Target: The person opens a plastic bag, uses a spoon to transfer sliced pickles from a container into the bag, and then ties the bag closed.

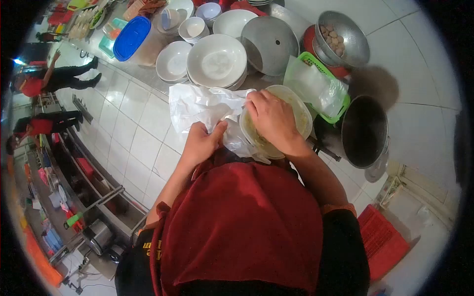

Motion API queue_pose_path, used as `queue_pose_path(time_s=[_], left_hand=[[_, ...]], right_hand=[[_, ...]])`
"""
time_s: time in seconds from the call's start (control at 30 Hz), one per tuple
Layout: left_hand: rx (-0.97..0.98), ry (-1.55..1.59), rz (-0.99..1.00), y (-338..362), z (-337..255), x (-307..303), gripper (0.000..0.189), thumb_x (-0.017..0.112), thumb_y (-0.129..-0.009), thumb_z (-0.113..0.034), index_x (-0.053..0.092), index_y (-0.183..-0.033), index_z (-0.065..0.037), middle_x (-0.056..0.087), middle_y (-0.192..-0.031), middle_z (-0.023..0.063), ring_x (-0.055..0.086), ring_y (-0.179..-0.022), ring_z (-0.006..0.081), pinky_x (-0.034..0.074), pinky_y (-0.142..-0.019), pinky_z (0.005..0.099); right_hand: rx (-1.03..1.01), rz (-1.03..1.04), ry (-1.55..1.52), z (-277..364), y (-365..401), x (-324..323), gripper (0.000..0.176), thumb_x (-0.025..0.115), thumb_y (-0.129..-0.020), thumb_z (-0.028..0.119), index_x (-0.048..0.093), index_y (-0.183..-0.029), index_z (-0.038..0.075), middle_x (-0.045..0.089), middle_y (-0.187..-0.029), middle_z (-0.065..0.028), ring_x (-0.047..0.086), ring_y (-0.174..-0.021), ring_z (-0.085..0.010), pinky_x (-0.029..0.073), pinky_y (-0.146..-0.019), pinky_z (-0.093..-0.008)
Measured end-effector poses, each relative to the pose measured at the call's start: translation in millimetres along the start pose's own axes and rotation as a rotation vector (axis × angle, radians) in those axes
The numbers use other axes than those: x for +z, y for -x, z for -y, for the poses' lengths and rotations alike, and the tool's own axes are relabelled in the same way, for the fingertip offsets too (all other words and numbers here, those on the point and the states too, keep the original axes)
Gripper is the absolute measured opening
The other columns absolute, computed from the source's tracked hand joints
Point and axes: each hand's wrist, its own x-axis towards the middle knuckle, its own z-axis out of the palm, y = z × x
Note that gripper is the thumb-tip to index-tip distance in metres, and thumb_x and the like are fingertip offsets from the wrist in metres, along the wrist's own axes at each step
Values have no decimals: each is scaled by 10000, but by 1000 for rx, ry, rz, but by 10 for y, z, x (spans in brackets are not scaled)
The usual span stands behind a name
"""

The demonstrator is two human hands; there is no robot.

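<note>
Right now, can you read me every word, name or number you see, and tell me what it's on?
"Me": yellow letters on the person's left sleeve, turned sideways.
Beside it: more yellow lettering, too blurred and partly hidden to read.
White plastic bag, round tub and blue lid: no readable text.
Things on the far counters: too small to read.

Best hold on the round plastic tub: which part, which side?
Likely best: pinch the round plastic tub by its right rim, from above. That curved edge is exposed; the white plastic bag crowds the left, and the right forearm crosses the near edge.
</note>
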Motion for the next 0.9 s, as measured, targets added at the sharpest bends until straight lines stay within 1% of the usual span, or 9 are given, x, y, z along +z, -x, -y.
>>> queue_pose_path(time_s=[0.13,0.2,0.33,0.4,0.47,0.63,0.8,0.87,0.9], left_hand=[[16,-29,39,-92,63,116,380,619,-926,-317,673,-758,19,594,-572,35,539,-521,117,431,-514,303],[47,20,34,-136,98,194,369,623,-923,-321,682,-801,22,605,-588,43,548,-538,118,438,-528,306],[36,-91,97,-308,253,248,299,634,-921,-313,699,-984,-28,601,-651,36,523,-545,105,408,-511,302],[43,-109,132,-283,127,222,308,642,-909,-310,688,-980,-14,631,-686,73,561,-595,125,440,-563,314],[47,-130,169,-248,68,233,318,650,-897,-307,676,-976,0,662,-721,110,600,-645,145,472,-615,326],[381,-81,37,-163,173,362,262,658,-878,-231,656,-1020,-12,677,-815,124,620,-723,202,483,-686,354],[193,-88,140,-120,311,380,259,639,-875,-190,642,-1056,-4,684,-924,157,651,-864,270,495,-775,378],[417,93,5,-98,361,429,225,648,-844,-159,664,-991,10,694,-926,159,665,-908,282,502,-801,378],[416,97,11,-111,421,418,225,648,-844,-159,664,-991,10,694,-926,159,665,-908,282,502,-801,378]], right_hand=[[29,6,52,110,-48,-112,237,621,-888,269,583,-966,49,657,-889,-148,650,-806,-368,516,-678,-474],[191,213,79,216,-54,-136,227,625,-879,256,587,-938,41,665,-846,-182,646,-779,-399,511,-687,-492],[222,191,-53,155,-74,14,217,621,-869,246,592,-933,41,668,-820,-209,644,-786,-417,505,-697,-504],[252,98,-199,155,-85,25,214,623,-859,244,601,-930,43,669,-831,-221,640,-799,-429,500,-714,-516],[243,98,-131,165,-131,40,208,627,-846,233,604,-935,46,668,-827,-222,640,-798,-429,498,-711,-518],[215,195,33,311,-137,-5,213,651,-791,196,598,-931,45,665,-806,-211,637,-781,-429,496,-701,-514],[190,223,36,720,111,-640,234,618,-790,180,605,-972,34,675,-809,-217,666,-792,-403,523,-710,-503],[201,177,-14,800,324,-1053,223,634,-796,165,578,-972,41,666,-751,-198,671,-720,-373,520,-670,-487],[274,214,-90,776,430,-1248,224,644,-797,164,568,-969,43,658,-719,-184,668,-684,-358,515,-652,-474]])
